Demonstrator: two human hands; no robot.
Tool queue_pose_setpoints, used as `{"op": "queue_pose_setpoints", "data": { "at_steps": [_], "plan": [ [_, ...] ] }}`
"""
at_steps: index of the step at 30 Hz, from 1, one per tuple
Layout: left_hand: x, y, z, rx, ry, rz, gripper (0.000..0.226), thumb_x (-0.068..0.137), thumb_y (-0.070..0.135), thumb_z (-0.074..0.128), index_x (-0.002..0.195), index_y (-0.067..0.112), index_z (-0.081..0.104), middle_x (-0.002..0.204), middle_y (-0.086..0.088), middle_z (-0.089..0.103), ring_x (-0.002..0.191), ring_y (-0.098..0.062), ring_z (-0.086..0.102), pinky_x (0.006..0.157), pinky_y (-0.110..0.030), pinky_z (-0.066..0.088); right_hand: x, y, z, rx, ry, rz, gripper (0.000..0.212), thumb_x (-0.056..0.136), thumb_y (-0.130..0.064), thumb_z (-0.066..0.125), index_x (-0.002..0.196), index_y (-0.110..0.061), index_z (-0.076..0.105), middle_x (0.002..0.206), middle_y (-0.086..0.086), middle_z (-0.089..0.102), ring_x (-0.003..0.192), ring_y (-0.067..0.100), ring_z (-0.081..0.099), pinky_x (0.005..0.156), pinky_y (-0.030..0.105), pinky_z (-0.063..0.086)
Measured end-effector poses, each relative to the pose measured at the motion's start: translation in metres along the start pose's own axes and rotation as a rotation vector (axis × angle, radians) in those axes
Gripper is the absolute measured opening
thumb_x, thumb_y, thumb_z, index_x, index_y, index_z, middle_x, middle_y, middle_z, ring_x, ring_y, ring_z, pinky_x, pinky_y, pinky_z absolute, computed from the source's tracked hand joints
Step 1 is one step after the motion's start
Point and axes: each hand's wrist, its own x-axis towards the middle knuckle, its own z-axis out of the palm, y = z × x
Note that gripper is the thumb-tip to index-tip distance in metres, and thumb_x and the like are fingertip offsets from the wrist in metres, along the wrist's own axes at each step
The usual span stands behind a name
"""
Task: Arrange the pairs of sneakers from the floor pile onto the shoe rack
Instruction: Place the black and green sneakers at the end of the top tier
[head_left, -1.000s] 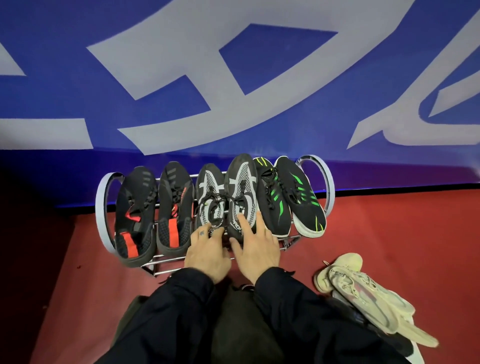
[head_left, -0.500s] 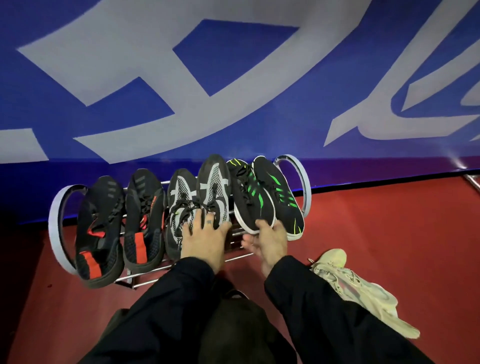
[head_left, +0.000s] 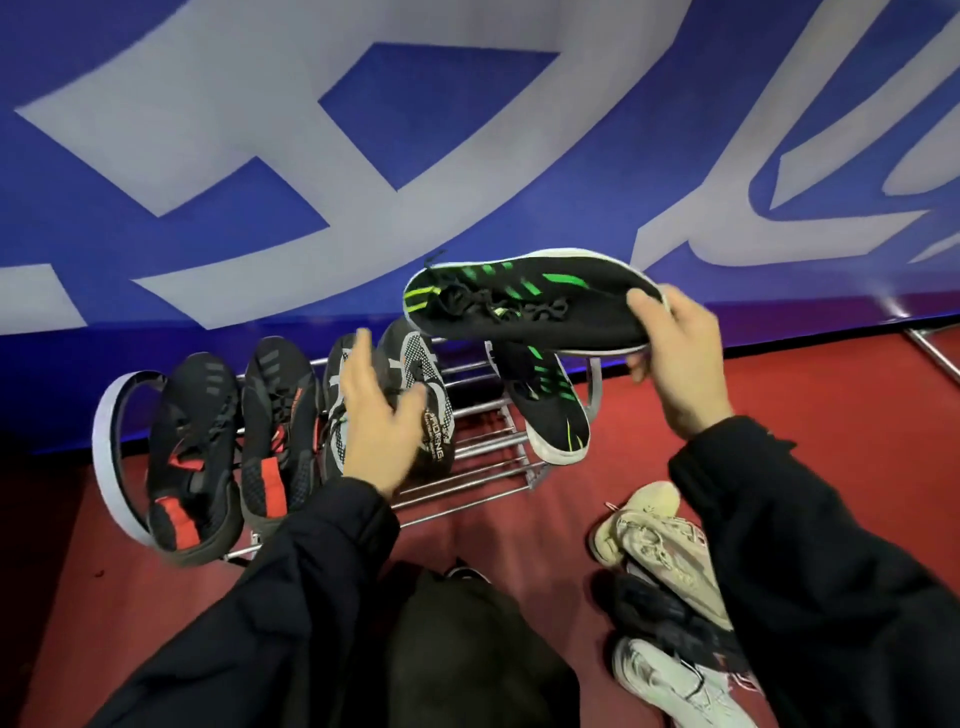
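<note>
A blue banner (head_left: 156, 270) with large pale lettering fills twelve o'clock; dark red floor (head_left: 779, 415) spreads below toward six o'clock.

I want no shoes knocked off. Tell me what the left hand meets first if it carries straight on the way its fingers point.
Most likely the grey-and-white sneaker on the shoe rack; the left hand already overlaps it, fingers open. Depth is unclear, so contact cannot be confirmed.

Black padded sleeves (head_left: 291, 597) (both arms)
</note>
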Motion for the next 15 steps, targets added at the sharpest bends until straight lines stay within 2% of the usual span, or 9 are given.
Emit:
{"op": "queue_pose_setpoints", "data": {
  "at_steps": [2,3,5,6,8,9,11,13,15],
  "plan": [
    [0.003,0.016,-0.005,-0.591,0.088,-0.302,0.071,0.099,0.035,0.054,0.157,0.044,0.013,0.155,0.008,0.028,0.137,-0.032,0.046,0.103,-0.054,0.049,0.018,-0.008,-0.013,0.032,-0.090,0.006,0.020,0.098,-0.027,0.058,0.082,-0.022,0.067,0.061,0.000,0.041,0.048,0.014,0.036,0.043,0.025,0.028],
    [0.005,0.018,-0.010,-0.753,0.059,-0.408,0.067,0.099,0.041,0.056,0.155,0.044,0.019,0.149,0.005,0.037,0.129,-0.032,0.055,0.099,-0.055,0.052,0.025,-0.009,-0.016,0.052,-0.129,0.016,0.020,0.098,-0.029,0.058,0.086,-0.019,0.070,0.062,0.001,0.040,0.050,0.013,0.035,0.045,0.025,0.025],
    [0.000,0.017,-0.012,-0.696,-0.094,-0.447,0.060,0.090,0.038,0.066,0.145,0.030,0.045,0.127,0.000,0.062,0.104,-0.024,0.069,0.087,-0.043,0.060,0.032,-0.008,-0.013,0.066,-0.169,0.028,0.026,0.097,-0.036,0.059,0.095,-0.013,0.072,0.067,0.005,0.044,0.053,0.012,0.038,0.047,0.026,0.026],
    [-0.004,0.017,-0.008,-0.587,-0.170,-0.435,0.045,0.086,0.028,0.068,0.130,0.020,0.059,0.109,-0.004,0.070,0.088,-0.020,0.071,0.075,-0.032,0.061,0.034,-0.006,-0.008,0.075,-0.157,0.035,0.028,0.097,-0.038,0.059,0.098,-0.013,0.073,0.068,0.004,0.049,0.053,0.010,0.042,0.047,0.025,0.029],
    [-0.011,0.017,0.009,-0.466,-0.206,-0.429,0.009,0.091,0.005,0.059,0.096,0.008,0.065,0.088,-0.011,0.070,0.065,-0.014,0.067,0.057,-0.020,0.055,0.035,0.004,0.006,0.171,-0.095,0.091,0.027,0.099,-0.033,0.059,0.108,-0.011,0.071,0.076,0.000,0.061,0.054,0.004,0.051,0.047,0.020,0.038],
    [-0.015,0.020,0.016,-0.476,-0.193,-0.441,0.015,0.096,-0.001,0.052,0.089,0.007,0.064,0.084,-0.012,0.070,0.064,-0.013,0.068,0.055,-0.020,0.054,0.032,0.010,0.015,0.257,-0.065,0.137,0.025,0.100,-0.027,0.060,0.112,-0.007,0.069,0.078,0.002,0.063,0.055,0.005,0.053,0.050,0.020,0.041],
    [-0.025,0.021,0.029,-0.529,-0.226,-0.507,0.020,0.101,0.009,0.050,0.088,0.010,0.065,0.081,-0.006,0.075,0.069,-0.015,0.071,0.062,-0.027,0.057,0.020,0.023,0.039,0.383,-0.004,0.239,0.013,0.097,-0.012,0.061,0.105,-0.003,0.068,0.075,0.008,0.062,0.056,0.012,0.054,0.055,0.027,0.044],
    [-0.042,0.013,0.043,-0.495,-0.290,-0.561,0.014,0.100,0.016,0.057,0.103,0.007,0.067,0.092,-0.010,0.078,0.081,-0.023,0.073,0.077,-0.039,0.059,0.002,0.035,0.071,0.466,-0.011,0.364,0.007,0.096,-0.007,0.062,0.097,-0.005,0.068,0.073,0.009,0.067,0.059,0.016,0.061,0.060,0.030,0.051],
    [-0.063,-0.005,0.056,-0.527,-0.203,-0.591,0.029,0.095,0.001,0.061,0.124,0.001,0.062,0.112,-0.019,0.074,0.094,-0.031,0.072,0.089,-0.047,0.058,-0.018,0.050,0.098,0.504,-0.050,0.417,0.012,0.099,-0.010,0.059,0.107,-0.007,0.068,0.086,0.011,0.074,0.077,0.020,0.071,0.076,0.033,0.059]
  ]
}}
